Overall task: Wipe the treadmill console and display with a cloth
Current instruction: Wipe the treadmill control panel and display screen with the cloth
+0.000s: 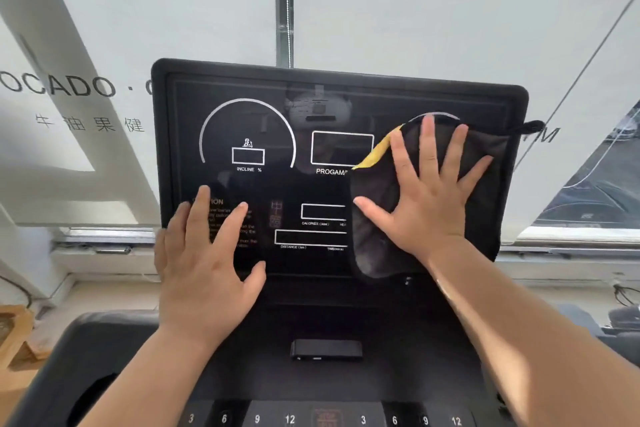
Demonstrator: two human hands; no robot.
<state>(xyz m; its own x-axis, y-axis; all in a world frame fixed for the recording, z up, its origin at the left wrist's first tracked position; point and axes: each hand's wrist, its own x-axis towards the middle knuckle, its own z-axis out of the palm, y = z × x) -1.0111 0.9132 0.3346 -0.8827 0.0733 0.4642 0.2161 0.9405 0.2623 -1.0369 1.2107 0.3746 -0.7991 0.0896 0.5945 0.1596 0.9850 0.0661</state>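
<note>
Display (304,191): black glossy panel, tilted back, with white outlines and lettering; taken as the landmark for the lines below.
Cloth (374,246): dark grey, spread flat over the display's right part, reaching from the right-hand dial arc down past the display's lower edge.
Cloth edge (375,149): yellow strip, folded over at the cloth's upper left corner, just right of the display's middle box.
Cloth loop (530,125): dark tab, sticking out past the display's right rim.
Right hand (426,198): flat on the cloth, fingers straight and fanned wide, palm pressing it against the display's right half.
Left hand (204,270): bare, flat, fingers straight and spread, resting on the display's lower left over the orange caution text; holds nothing.
Incline dial (247,135): white arc with a small box, marked INCLINE %, upper left of the display, uncovered.
Program box (343,147): white rectangle at the display's upper middle; its caption is partly hidden by the cloth.
Console (346,315): dark deck directly below the display.
Black bar (325,348): small oblong piece on the console, below the display's middle.
Number keys (291,419): row reading 3, 6, 9, 12 twice, farthest below the display.
White blind (59,85): printed with large dark letters, behind and left of the display.
</note>
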